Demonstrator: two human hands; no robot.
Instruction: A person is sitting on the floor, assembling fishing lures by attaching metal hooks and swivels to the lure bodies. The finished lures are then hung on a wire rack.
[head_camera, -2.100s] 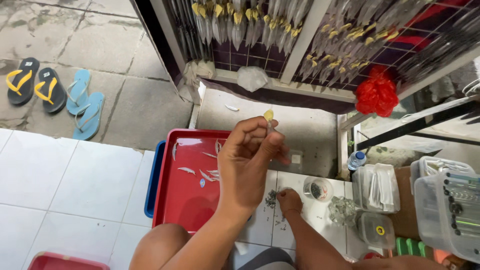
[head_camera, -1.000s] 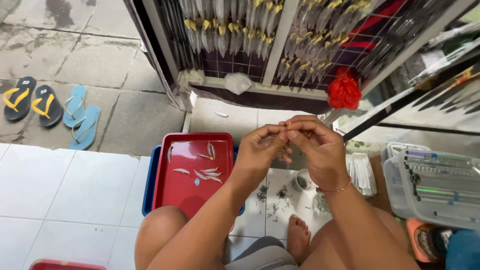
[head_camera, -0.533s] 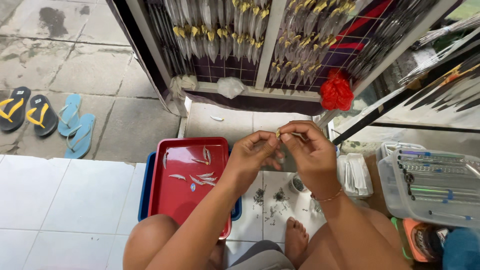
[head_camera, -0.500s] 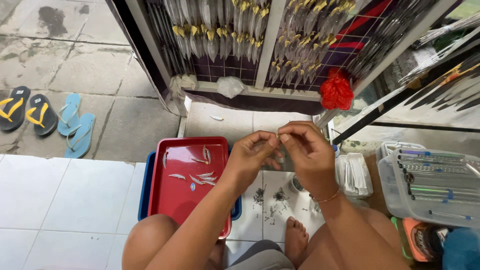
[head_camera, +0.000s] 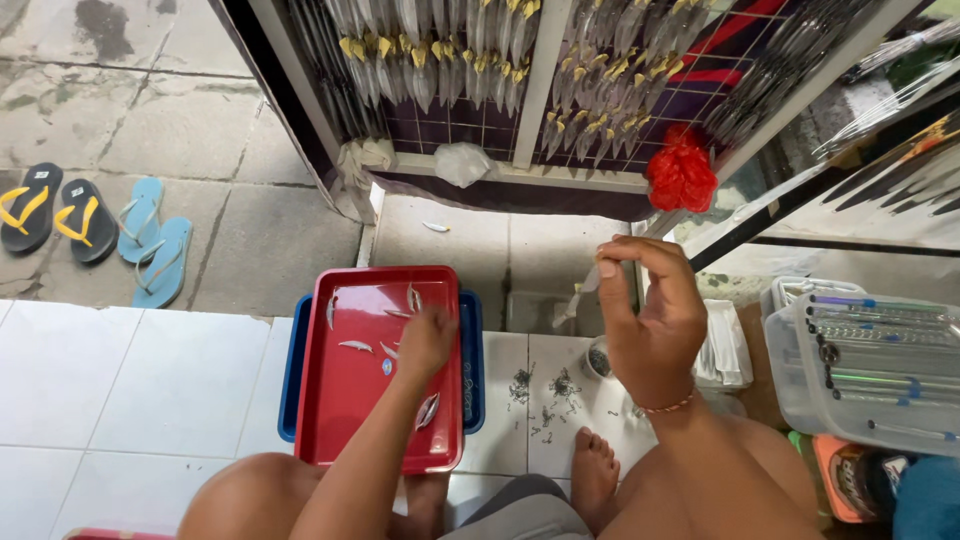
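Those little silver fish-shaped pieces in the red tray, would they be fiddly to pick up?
Probably. The fish-shaped pieces look thin, flat and glossy, so they likely slide on the smooth red tray. They seem light. The left hand reaches down among them; the right hand pinches one.

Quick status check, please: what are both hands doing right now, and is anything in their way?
Left hand down in the red tray, on the small silver fish lures. Right hand raised, pinching one lure. Nothing blocking either hand.
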